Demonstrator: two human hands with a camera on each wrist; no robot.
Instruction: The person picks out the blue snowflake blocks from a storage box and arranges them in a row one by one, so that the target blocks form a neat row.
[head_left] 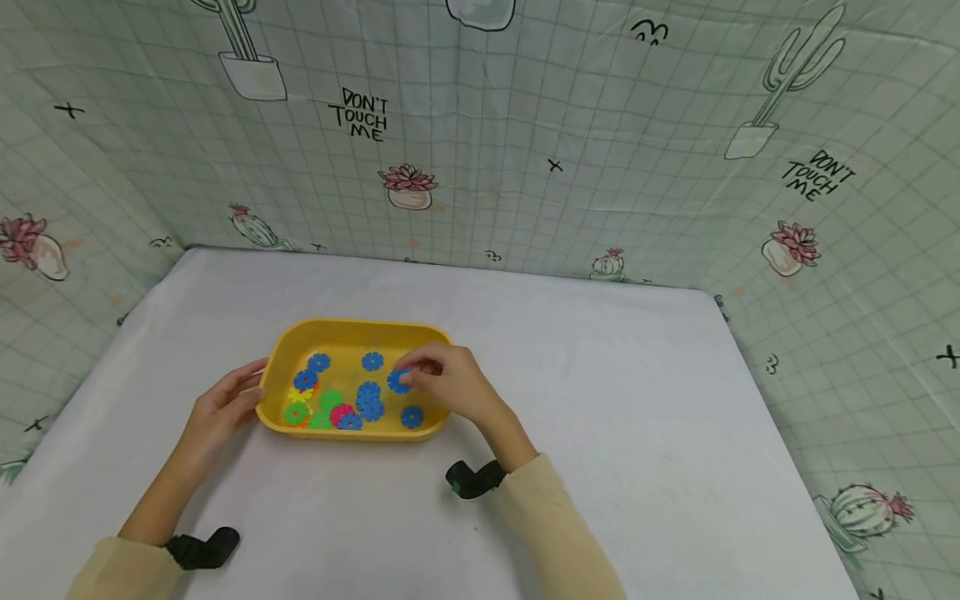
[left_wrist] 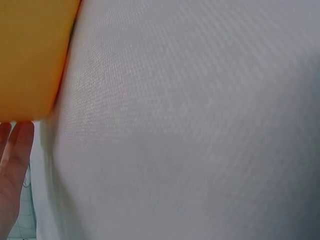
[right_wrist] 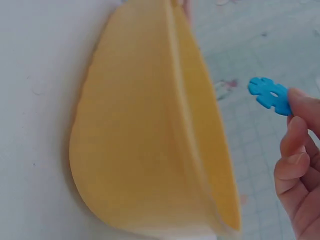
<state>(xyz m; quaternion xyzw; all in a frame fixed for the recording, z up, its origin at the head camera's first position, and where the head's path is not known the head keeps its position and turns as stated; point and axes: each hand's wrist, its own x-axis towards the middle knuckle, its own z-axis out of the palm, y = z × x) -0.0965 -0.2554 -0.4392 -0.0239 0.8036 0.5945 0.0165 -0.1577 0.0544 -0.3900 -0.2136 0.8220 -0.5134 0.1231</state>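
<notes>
A yellow plastic tray (head_left: 352, 329) with several flower-shaped building discs inside stands left of the middle of the table. My right hand (head_left: 453, 379) is over the tray's right side. Its thumb and forefinger pinch a blue notched disc (right_wrist: 270, 94) with a slot in its centre, raised above the rim in the right wrist view. At the tray's left end, my left hand (head_left: 221, 410) touches the outer wall, its fingers (left_wrist: 20, 150) nearly straight in the left wrist view. The left thumb lies at the rim; its exact contact cannot be told.
Blue discs (head_left: 368, 402) lie in the tray's middle, with green discs (head_left: 296, 413) and a pink disc (head_left: 341, 414) nearer its front left. A white cloth (head_left: 637, 417) covers the table. Patterned fabric (head_left: 525, 108) hangs behind and at both sides.
</notes>
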